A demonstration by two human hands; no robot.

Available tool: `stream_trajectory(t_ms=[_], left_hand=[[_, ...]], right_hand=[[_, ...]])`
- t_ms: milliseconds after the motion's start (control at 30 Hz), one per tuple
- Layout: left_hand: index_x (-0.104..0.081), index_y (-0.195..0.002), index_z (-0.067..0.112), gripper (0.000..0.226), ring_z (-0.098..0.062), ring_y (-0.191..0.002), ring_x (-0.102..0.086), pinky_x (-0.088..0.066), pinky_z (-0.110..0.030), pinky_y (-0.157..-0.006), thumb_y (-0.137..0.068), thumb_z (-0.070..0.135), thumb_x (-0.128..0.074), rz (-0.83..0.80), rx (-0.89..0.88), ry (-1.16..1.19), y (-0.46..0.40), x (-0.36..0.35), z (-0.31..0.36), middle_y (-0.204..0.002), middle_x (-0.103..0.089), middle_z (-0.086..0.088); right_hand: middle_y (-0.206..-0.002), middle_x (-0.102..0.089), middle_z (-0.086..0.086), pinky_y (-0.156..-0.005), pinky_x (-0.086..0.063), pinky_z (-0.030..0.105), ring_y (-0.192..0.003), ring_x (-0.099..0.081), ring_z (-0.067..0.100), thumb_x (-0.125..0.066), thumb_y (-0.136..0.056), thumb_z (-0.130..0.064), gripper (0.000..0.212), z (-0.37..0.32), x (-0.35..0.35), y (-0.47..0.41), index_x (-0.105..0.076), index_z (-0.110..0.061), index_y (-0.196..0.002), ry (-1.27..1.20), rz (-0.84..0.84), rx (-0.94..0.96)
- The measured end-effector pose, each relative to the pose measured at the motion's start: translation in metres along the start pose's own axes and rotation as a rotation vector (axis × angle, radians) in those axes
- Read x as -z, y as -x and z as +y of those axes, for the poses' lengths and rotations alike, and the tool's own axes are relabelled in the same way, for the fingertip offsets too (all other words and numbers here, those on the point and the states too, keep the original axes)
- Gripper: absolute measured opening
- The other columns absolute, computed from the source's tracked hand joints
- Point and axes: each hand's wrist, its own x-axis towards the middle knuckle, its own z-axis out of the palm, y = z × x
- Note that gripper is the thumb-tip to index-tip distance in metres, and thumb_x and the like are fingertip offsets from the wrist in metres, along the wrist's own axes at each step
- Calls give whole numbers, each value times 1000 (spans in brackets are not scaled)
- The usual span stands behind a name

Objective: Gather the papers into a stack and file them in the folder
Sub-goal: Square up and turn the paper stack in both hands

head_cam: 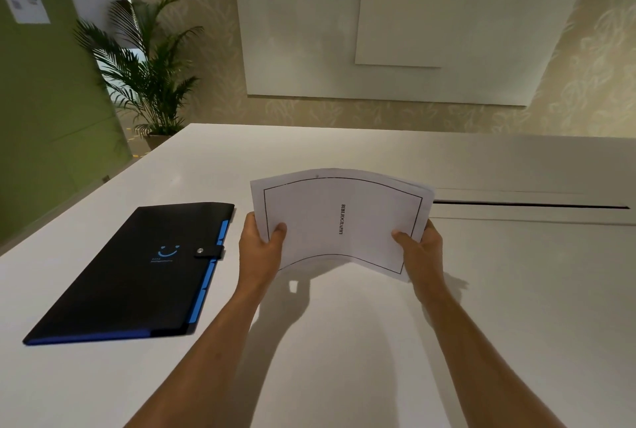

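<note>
**Both hands on the stack, folder shut alongside**

The left hand (263, 248) and the right hand (418, 248) grip the stack of papers (339, 221) by its two side edges, thumbs on top, and the sheets bow upward in the middle, lifted off the white table (344, 341). The top page has a thin black border and the word BIBLIOGRAPHY running sideways. A shadow falls on the table beneath the stack. To the left, near the left hand, the black folder (137, 272) lies flat and closed, its snap strap fastened, blue tabs showing along its right edge. A potted palm (148, 59) stands beyond the table's far left corner, and whiteboards (395, 25) hang on the far wall.
</note>
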Motion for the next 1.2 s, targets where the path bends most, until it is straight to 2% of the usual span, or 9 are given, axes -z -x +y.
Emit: stream_trajectory(t_ms=[133,367,500,567,700,767,967,1100,1200], left_hand=[[-42,-115,29,28,-9,-100,-56,-48,-17,-75,-94,17,-57,1,-21,-11,0,0,-2,-114,-56,4],[-45,-118,25,30,-14,-101,-57,-51,-25,-78,-93,14,-58,3,1,37,-6,-2,11,-116,-56,1],[-46,-125,22,37,-14,-101,-60,-52,-26,-80,-92,14,-59,31,53,136,-7,-9,18,-113,-59,3],[-46,-125,24,37,-10,-99,-62,-53,-22,-77,-92,11,-59,38,75,221,-6,-15,19,-109,-61,6],[-47,-127,21,39,-9,-97,-62,-52,-23,-76,-92,9,-59,44,167,350,3,-29,16,-108,-63,7],[-47,-123,23,37,-8,-95,-63,-53,-23,-76,-92,7,-58,40,196,392,10,-34,12,-105,-64,8],[-49,-118,28,36,-18,-104,-62,-52,-40,-90,-90,9,-63,-8,346,425,14,-27,-6,-111,-64,3],[-51,-119,17,38,-18,-96,-63,-51,-31,-76,-85,12,-69,92,386,488,-3,-7,-4,-107,-66,-2],[-54,-120,17,42,-17,-100,-63,-44,-39,-93,-82,16,-72,2,320,295,-25,10,5,-102,-69,2]], right_hand=[[-95,-69,-2,-68,-48,24,-86,-65,19,-62,-81,-3,31,0,-1,-1,-62,-12,-110,23,2,4],[-109,-63,4,-77,-49,28,-97,-62,21,-65,-83,-5,37,-2,-1,-11,-51,-18,-114,-12,147,-29],[-137,-43,1,-100,-39,32,-123,-44,14,-74,-80,-13,70,5,-10,-5,-36,-22,-137,-152,336,-99],[-141,-40,1,-102,-37,34,-125,-43,16,-74,-81,-12,80,3,-18,-4,-27,-19,-146,-308,358,-259],[-115,-65,10,-85,-55,37,-100,-65,24,-61,-89,-7,40,-4,-38,4,-52,-7,-128,-711,135,-417],[-110,-70,9,-81,-57,37,-99,-68,25,-58,-89,0,33,-7,-44,9,-60,-10,-121,-761,105,-410],[-99,-72,1,-83,-55,38,-91,-68,22,-57,-86,11,36,-17,-41,2,-62,-18,-107,-564,157,-278],[-104,-71,5,-83,-54,38,-93,-67,25,-56,-82,12,39,-21,-28,-6,-59,-12,-113,-387,102,-143],[-110,-71,8,-83,-55,39,-98,-68,26,-59,-80,10,42,-27,-19,-14,-58,-9,-117,-280,33,-68]])
